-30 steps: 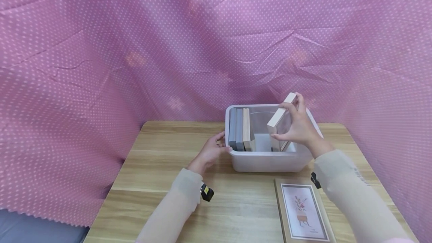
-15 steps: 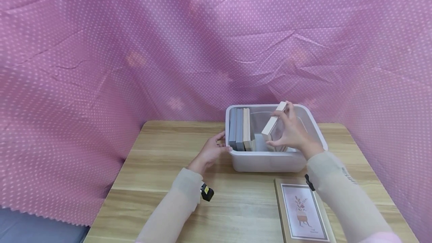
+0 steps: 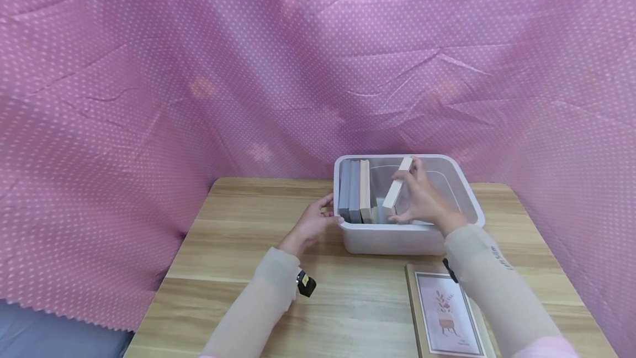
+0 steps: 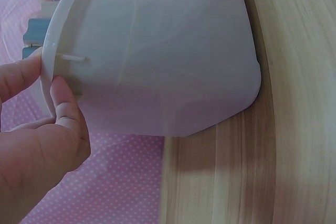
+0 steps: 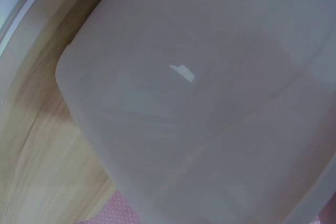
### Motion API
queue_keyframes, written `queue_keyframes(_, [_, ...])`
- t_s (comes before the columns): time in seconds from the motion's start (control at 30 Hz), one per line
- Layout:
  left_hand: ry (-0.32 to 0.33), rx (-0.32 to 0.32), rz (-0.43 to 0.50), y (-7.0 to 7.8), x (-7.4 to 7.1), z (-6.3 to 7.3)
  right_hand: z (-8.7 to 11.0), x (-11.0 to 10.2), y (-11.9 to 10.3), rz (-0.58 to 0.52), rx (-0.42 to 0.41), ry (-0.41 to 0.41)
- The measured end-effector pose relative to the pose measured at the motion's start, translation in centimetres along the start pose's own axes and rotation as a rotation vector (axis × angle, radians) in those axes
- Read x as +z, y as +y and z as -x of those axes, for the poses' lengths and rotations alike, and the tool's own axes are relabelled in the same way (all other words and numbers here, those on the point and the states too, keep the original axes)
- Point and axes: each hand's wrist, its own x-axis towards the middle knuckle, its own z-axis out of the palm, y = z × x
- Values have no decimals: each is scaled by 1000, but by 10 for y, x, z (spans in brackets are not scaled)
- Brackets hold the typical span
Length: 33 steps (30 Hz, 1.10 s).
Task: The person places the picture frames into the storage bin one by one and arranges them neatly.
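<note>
A white plastic bin (image 3: 392, 242) stands on the table. My left hand (image 3: 312, 224) pinches its left rim between thumb and fingers, as the left wrist view shows with the bin wall (image 4: 168, 61). Within the bin my right hand (image 3: 423, 201) grips a white picture frame (image 3: 397, 189), tilted on edge, its broad face mostly covered by the fingers. Grey-blue frames (image 3: 349, 189) and a tan one (image 3: 365, 189) stand on edge along the bin's left side. The right wrist view shows only the bin's outer wall (image 5: 173, 103), not the hand.
A framed picture of a potted plant (image 3: 449, 314) lies flat on the wooden table (image 3: 348, 314), in front of the bin and partly under the right forearm. Pink dotted cloth (image 3: 278, 70) hangs behind and at both sides.
My right hand has moved left and lower into the bin with the white picture frame, which now stands more upright. My left hand keeps its hold on the rim.
</note>
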Motion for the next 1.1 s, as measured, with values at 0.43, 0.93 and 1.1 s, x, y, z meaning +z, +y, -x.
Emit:
queue_keyframes(0.43, [21,-4,-8,3,2,-5,-13,4,1,69,64,-147])
queue_keyframes(0.93, [35,-10,-13,4,1,-3,-24,9,-11,73,57,-275])
queue_keyframes(1.1, [27,-16,-23,3,1,-2,-26,10,-15,63,57,-312])
